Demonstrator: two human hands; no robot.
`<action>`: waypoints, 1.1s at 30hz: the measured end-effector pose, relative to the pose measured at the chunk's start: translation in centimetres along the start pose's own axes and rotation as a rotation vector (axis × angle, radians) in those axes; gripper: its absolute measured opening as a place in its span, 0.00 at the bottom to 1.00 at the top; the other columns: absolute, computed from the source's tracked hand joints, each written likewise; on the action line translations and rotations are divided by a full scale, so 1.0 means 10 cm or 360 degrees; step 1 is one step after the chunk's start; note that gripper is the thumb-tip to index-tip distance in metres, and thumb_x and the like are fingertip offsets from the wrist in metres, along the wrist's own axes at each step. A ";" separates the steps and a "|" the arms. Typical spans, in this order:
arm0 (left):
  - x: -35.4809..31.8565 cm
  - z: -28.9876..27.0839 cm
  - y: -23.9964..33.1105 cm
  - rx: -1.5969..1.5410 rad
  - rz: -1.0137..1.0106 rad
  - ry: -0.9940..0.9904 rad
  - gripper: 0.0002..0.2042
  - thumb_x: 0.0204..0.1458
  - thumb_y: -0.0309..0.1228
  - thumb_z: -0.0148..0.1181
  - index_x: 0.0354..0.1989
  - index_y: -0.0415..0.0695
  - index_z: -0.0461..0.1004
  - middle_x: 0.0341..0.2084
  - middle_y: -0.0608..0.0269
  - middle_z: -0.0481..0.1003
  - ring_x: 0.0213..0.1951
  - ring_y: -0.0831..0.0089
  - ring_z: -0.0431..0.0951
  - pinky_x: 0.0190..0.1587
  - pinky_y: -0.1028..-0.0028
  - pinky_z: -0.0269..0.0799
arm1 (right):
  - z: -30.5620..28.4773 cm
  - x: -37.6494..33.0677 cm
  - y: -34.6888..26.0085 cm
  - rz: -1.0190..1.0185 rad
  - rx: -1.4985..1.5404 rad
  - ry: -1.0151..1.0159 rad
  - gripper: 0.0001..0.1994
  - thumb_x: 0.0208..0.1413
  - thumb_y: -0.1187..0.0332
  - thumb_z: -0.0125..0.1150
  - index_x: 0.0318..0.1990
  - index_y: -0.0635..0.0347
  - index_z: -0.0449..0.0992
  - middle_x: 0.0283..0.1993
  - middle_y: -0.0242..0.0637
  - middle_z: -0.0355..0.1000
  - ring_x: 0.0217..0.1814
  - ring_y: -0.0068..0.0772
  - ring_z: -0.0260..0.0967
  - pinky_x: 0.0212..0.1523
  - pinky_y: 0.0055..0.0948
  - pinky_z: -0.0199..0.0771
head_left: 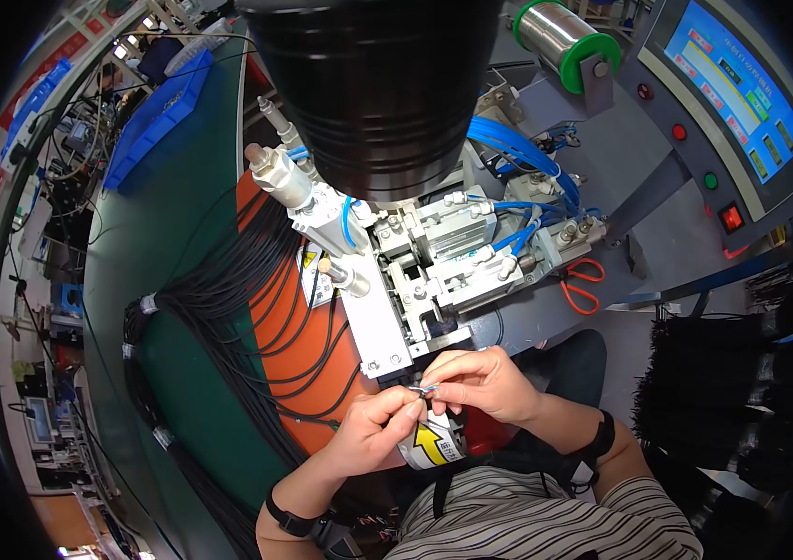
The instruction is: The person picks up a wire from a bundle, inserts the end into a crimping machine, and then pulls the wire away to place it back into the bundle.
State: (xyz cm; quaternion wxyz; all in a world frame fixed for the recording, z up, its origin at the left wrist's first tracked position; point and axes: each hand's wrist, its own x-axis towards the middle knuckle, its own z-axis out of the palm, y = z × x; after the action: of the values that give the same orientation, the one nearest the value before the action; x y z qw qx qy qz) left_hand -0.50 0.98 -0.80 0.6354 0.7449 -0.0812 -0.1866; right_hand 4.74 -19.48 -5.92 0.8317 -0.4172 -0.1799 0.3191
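Machine [457,224] blocks ahead of left hand [375,432], cables [219,285] crowd left; gap between right hand [491,385] and red scissors [566,282].

Left hand [379,428]: pinching thin coloured wires [429,390]
Right hand [492,385]: pinching same wires
Cables [219,273]: black, bundled, left of machine [462,282]
Spool [557,39]: silver-wound, green-rimmed
Screen [734,89]: blue, upper right

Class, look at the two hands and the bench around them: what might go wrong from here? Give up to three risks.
The left hand and right hand have thin coloured wires at their fingertips; a strand might slip or bend. The black cables lie fanned out beside the machine, so they could tangle. Both hands are close to that machine's near edge; if it moved, a finger might be caught.
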 end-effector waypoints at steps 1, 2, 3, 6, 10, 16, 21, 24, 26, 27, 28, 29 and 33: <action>0.00 -0.01 0.00 -0.0046 -0.0021 -0.0043 0.08 0.63 0.27 0.51 0.36 0.37 0.74 0.19 0.68 0.71 0.21 0.83 0.68 0.26 0.79 0.65 | 0.01 0.01 -0.01 -0.0058 -0.0087 0.0001 0.08 0.59 0.81 0.57 0.45 0.69 0.78 0.44 0.41 0.74 0.36 0.25 0.74 0.33 0.18 0.72; 0.01 -0.03 0.01 -0.0047 -0.0022 -0.0045 0.08 0.63 0.27 0.51 0.36 0.37 0.74 0.19 0.68 0.71 0.21 0.83 0.68 0.26 0.79 0.65 | 0.00 0.01 -0.01 -0.0117 -0.0177 0.0007 0.08 0.58 0.82 0.57 0.43 0.70 0.79 0.44 0.42 0.74 0.34 0.26 0.74 0.30 0.18 0.71; 0.02 -0.04 0.03 -0.0083 -0.0073 -0.0082 0.08 0.64 0.28 0.50 0.36 0.37 0.74 0.19 0.68 0.71 0.22 0.83 0.68 0.26 0.79 0.65 | 0.00 0.01 -0.02 -0.0116 -0.0177 0.0008 0.08 0.58 0.82 0.57 0.43 0.70 0.79 0.44 0.42 0.74 0.34 0.26 0.74 0.30 0.18 0.71; 0.03 -0.06 0.06 -0.0156 -0.0172 -0.0155 0.09 0.64 0.29 0.50 0.35 0.37 0.74 0.19 0.69 0.70 0.22 0.83 0.67 0.26 0.79 0.64 | -0.02 0.03 -0.03 -0.0387 -0.0688 0.0019 0.06 0.56 0.81 0.60 0.41 0.69 0.79 0.41 0.40 0.75 0.30 0.21 0.72 0.25 0.17 0.69; 0.03 -0.06 0.05 -0.0199 -0.0391 -0.0143 0.09 0.63 0.28 0.49 0.33 0.38 0.74 0.18 0.70 0.70 0.22 0.84 0.65 0.26 0.80 0.62 | 0.02 0.04 -0.13 -0.0614 -0.1342 0.0077 0.05 0.54 0.80 0.63 0.38 0.69 0.79 0.37 0.38 0.76 0.26 0.18 0.69 0.22 0.17 0.66; 0.07 -0.06 0.11 -0.0034 -0.0363 -0.0161 0.08 0.60 0.26 0.50 0.31 0.38 0.74 0.17 0.69 0.69 0.21 0.83 0.65 0.25 0.79 0.62 | 0.03 0.04 -0.16 -0.0581 -0.1280 0.0088 0.04 0.52 0.76 0.64 0.35 0.67 0.77 0.33 0.38 0.73 0.24 0.25 0.68 0.24 0.23 0.68; 0.00 0.16 0.04 0.0913 -0.0075 0.0133 0.04 0.55 0.25 0.55 0.35 0.38 0.76 0.19 0.65 0.71 0.21 0.74 0.71 0.27 0.74 0.69 | 0.08 0.03 -0.16 -0.0725 -0.1900 0.0122 0.04 0.49 0.74 0.64 0.30 0.63 0.75 0.29 0.35 0.70 0.21 0.28 0.69 0.21 0.27 0.68; 0.02 0.25 0.07 0.1436 0.0354 0.0337 0.07 0.50 0.22 0.60 0.38 0.38 0.76 0.22 0.61 0.72 0.21 0.70 0.73 0.26 0.71 0.70 | 0.10 0.02 -0.20 -0.0768 -0.2315 0.0111 0.04 0.47 0.73 0.64 0.27 0.61 0.74 0.27 0.35 0.67 0.20 0.32 0.69 0.20 0.30 0.69; 0.01 0.25 0.05 0.1690 0.0571 0.0438 0.11 0.47 0.20 0.63 0.40 0.39 0.77 0.23 0.60 0.72 0.21 0.68 0.75 0.25 0.70 0.71 | 0.10 0.02 -0.22 -0.0631 -0.2516 0.0059 0.05 0.46 0.72 0.63 0.25 0.59 0.72 0.25 0.35 0.64 0.20 0.36 0.69 0.20 0.33 0.69; 0.00 0.23 0.02 0.1706 0.0595 0.0404 0.13 0.46 0.21 0.62 0.43 0.38 0.76 0.25 0.60 0.71 0.24 0.68 0.75 0.27 0.70 0.72 | 0.09 0.02 -0.21 -0.0630 -0.2515 0.0059 0.05 0.46 0.72 0.63 0.25 0.59 0.72 0.25 0.35 0.64 0.20 0.36 0.69 0.20 0.33 0.69; 0.00 0.20 -0.01 0.1722 0.0618 0.0369 0.16 0.45 0.23 0.62 0.45 0.37 0.75 0.27 0.61 0.70 0.26 0.67 0.75 0.28 0.71 0.72 | 0.09 0.02 -0.21 -0.0603 -0.2506 0.0047 0.06 0.47 0.71 0.62 0.25 0.59 0.70 0.25 0.35 0.64 0.21 0.35 0.69 0.20 0.32 0.69; -0.01 0.19 -0.03 0.1738 0.0642 0.0335 0.19 0.44 0.24 0.62 0.48 0.36 0.75 0.29 0.61 0.70 0.28 0.67 0.75 0.30 0.71 0.73 | 0.08 0.02 -0.20 -0.0574 -0.2498 0.0036 0.07 0.47 0.71 0.62 0.25 0.58 0.69 0.26 0.35 0.64 0.21 0.34 0.69 0.21 0.31 0.70; -0.02 0.16 -0.07 0.1697 0.0576 0.0321 0.21 0.41 0.23 0.61 0.48 0.36 0.75 0.30 0.60 0.70 0.31 0.66 0.75 0.30 0.71 0.73 | 0.05 0.03 -0.13 -0.0606 -0.2458 0.0031 0.07 0.48 0.71 0.61 0.25 0.58 0.67 0.27 0.35 0.63 0.22 0.33 0.70 0.21 0.31 0.70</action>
State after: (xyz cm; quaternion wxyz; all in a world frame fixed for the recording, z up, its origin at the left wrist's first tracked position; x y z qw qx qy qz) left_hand -1.40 -0.33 -1.65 0.1982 0.9508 -0.2293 0.0639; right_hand 5.19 -19.56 -4.59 0.3492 -0.8406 -0.4113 -0.0471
